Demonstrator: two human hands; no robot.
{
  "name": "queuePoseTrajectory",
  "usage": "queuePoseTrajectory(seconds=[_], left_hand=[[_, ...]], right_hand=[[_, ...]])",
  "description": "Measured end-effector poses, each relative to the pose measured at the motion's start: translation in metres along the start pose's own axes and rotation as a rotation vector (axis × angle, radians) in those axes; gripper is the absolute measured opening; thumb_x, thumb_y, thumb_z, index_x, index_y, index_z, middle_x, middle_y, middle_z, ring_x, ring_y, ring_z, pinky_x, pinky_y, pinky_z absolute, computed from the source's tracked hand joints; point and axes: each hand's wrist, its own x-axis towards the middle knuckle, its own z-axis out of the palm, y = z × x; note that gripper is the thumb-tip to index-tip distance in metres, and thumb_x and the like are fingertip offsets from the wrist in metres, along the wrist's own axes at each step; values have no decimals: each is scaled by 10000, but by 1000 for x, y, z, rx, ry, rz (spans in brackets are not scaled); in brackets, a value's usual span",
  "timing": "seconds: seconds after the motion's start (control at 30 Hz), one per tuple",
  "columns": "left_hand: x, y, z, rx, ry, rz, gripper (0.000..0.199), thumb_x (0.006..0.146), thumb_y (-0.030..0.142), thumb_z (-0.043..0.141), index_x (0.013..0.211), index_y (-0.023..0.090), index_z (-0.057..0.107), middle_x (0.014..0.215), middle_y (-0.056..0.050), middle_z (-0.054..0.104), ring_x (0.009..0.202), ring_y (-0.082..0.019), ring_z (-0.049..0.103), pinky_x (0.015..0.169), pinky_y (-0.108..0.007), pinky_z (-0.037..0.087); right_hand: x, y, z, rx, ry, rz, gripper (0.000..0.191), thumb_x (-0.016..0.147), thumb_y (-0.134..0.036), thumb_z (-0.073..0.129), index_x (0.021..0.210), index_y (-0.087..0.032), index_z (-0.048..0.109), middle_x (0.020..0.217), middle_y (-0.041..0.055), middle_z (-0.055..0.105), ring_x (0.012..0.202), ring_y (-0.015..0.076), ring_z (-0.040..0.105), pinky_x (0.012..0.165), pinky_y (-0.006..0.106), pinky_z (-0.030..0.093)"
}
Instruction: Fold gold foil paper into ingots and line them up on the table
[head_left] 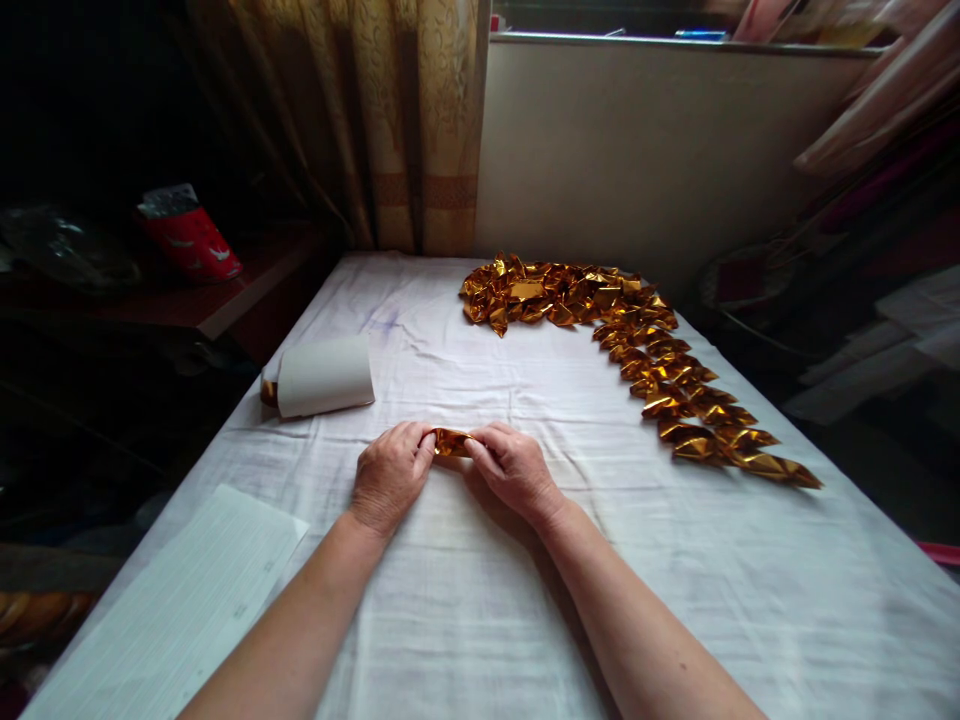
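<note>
Between my two hands is a small piece of shiny gold foil paper [452, 442], held just above the white cloth. My left hand [394, 475] pinches its left end with thumb and fingers. At the right end, my right hand [515, 468] grips it the same way. The foil's ends are hidden inside my fingers. Folded gold foil pieces [555, 290] lie heaped at the far side, and more of them run in rows [682, 390] toward the right edge. A curled white sheet [326, 376] lies beyond my left hand, with a bit of gold showing at its left end.
A lined paper sheet [187, 600] lies at the left on the cloth-covered table [420, 620]. Left of the table, a red container [191, 240] stands on a dark wooden surface. Curtains [420, 120] and a wall [637, 150] border the far side.
</note>
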Motion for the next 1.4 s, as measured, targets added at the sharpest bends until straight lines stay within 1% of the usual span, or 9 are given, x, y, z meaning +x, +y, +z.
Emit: queuePoseTrajectory(seconds=[0.2, 0.4, 0.63, 0.77, 0.83, 0.93, 1.07, 1.27, 1.4], left_hand=[[0, 0, 1, 44, -2, -14, 201, 955, 265, 462, 871, 211, 637, 830, -26, 692, 774, -180, 642, 692, -265, 453], [-2, 1, 4, -66, 30, -8, 180, 964, 254, 470, 927, 209, 640, 856, -17, 709, 785, -166, 655, 694, -246, 462], [-1, -3, 6, -163, 18, -14, 187, 953, 259, 476, 944, 205, 655, 875, -18, 718, 804, -173, 666, 710, -258, 474], [1, -5, 7, -300, 19, -12, 190, 945, 254, 472, 910, 207, 652, 841, -8, 711, 780, -160, 665, 697, -247, 471], [2, -4, 6, -346, 19, -16, 185, 939, 259, 477, 892, 209, 649, 819, -2, 704, 764, -152, 662, 684, -237, 467], [2, -2, 4, -327, 35, -32, 184, 931, 273, 483, 878, 211, 648, 805, -2, 696, 749, -151, 650, 680, -238, 460], [1, 0, 2, -269, 50, -43, 211, 932, 304, 471, 890, 208, 654, 799, -4, 684, 683, -138, 610, 663, -241, 445], [1, 1, -3, -277, 24, -56, 337, 948, 448, 434, 855, 200, 643, 775, -1, 665, 606, -124, 571, 612, -241, 422], [2, -1, -4, -281, 42, -67, 405, 968, 488, 376, 844, 204, 637, 801, -17, 681, 663, -139, 604, 648, -243, 439]], right_hand=[[1, 1, -7, -103, -44, 0, 178, 913, -264, 551, 845, -228, 712, 774, 19, 677, 676, 137, 610, 620, 230, 417], [0, 5, 2, -14, -9, -2, 201, 935, -227, 518, 923, -227, 718, 832, 35, 713, 755, 156, 653, 689, 239, 459], [0, 5, 4, -1, -36, -7, 217, 943, -244, 499, 933, -222, 715, 832, 37, 706, 758, 151, 647, 694, 232, 465], [1, 7, 3, 45, 22, 64, 203, 927, -257, 508, 985, -231, 701, 891, 40, 727, 775, 152, 650, 716, 245, 471], [1, 7, 0, 95, 56, 132, 189, 907, -277, 533, 1005, -233, 688, 857, 23, 727, 705, 143, 634, 670, 241, 462], [3, 6, -5, 151, 43, 165, 150, 883, -300, 556, 888, -223, 685, 737, -5, 690, 609, 126, 582, 596, 227, 427], [4, 6, -12, 172, 52, 94, 155, 873, -255, 557, 830, -208, 698, 764, 9, 693, 686, 130, 602, 651, 227, 437], [5, 14, -16, 83, 69, 47, 165, 864, -234, 590, 871, -220, 754, 766, 13, 662, 649, 112, 583, 624, 212, 427], [7, 23, -33, -94, 101, 76, 166, 870, -279, 611, 889, -266, 775, 733, -1, 639, 626, 108, 572, 598, 213, 398]])
